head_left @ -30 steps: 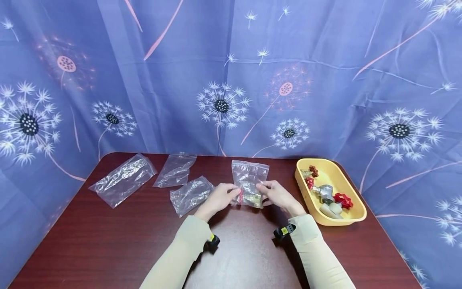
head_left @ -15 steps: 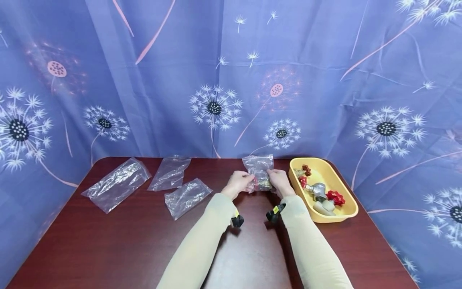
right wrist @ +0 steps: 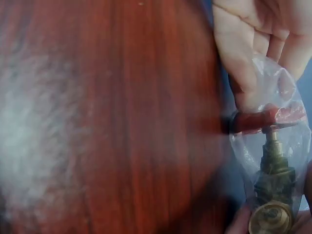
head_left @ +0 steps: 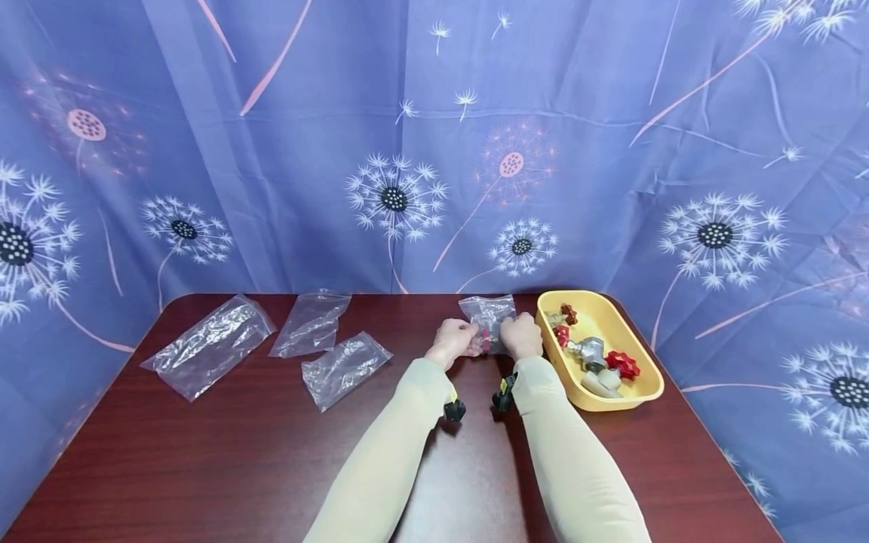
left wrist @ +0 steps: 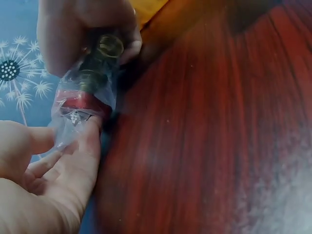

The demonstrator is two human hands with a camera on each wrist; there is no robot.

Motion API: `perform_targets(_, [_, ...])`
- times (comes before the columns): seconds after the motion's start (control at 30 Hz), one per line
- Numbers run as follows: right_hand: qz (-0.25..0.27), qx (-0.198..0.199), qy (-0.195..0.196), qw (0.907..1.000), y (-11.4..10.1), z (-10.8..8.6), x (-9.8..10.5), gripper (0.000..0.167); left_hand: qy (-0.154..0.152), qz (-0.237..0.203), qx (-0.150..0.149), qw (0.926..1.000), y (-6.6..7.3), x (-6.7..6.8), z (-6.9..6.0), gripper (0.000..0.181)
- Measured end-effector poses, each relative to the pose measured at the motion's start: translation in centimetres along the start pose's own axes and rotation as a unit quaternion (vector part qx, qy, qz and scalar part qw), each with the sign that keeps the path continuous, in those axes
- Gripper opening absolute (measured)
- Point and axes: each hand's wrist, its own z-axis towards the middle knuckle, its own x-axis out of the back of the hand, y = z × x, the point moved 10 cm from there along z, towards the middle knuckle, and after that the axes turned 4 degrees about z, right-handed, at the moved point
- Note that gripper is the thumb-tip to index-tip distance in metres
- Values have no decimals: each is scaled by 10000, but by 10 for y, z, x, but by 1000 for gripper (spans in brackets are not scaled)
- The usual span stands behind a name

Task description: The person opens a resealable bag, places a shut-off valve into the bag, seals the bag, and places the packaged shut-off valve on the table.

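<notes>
Two pale sleeves (head_left: 387,452) reach in over the dark red table (head_left: 204,467), each with a black device (head_left: 454,409) at its cuff. Beyond the cuffs, to the left, a crumpled clear bag (head_left: 346,368) lies flat. Farther on, towards the back of the table and just left of the tray, the two hands meet at a zip bag (head_left: 490,308) with a brass valve (right wrist: 274,168) inside. The left hand (head_left: 452,341) pinches the film at the valve's wheel end, thumb on one side and fingers on the other. The right hand (head_left: 521,336) is clamped round the valve's brass end through the film. The valve's long axis runs crosswise, from one hand to the other; its red wheel (left wrist: 82,101) points to the person's left, its body to the right. The bag's mouth points away, to the back edge; whether its underside touches the table I cannot tell. Just right of the right hand stands a yellow tray (head_left: 650,388), holding a grey valve (head_left: 589,351), more red wheels (head_left: 622,365) and whitish fittings (head_left: 603,381). At the far left lie a large clear bag (head_left: 210,345) and a smaller one (head_left: 312,324). Behind everything hangs a blue curtain (head_left: 305,188) printed with dandelions.
</notes>
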Motion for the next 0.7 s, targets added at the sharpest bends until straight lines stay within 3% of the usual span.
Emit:
perform_targets(0.23, [-233,149,106,9996,-6,-10,6,41,249,303,253,9989,-7,2,10,18])
perform_targets(0.43, [-644,377,-116,9971,-10,-15,0,45,357,439,123,9983,-4,1,11,19])
perform_targets(0.7, [-477,594,-253,9968,-12,-20,-1,47,362,646,144,9972,-5,1,8,20])
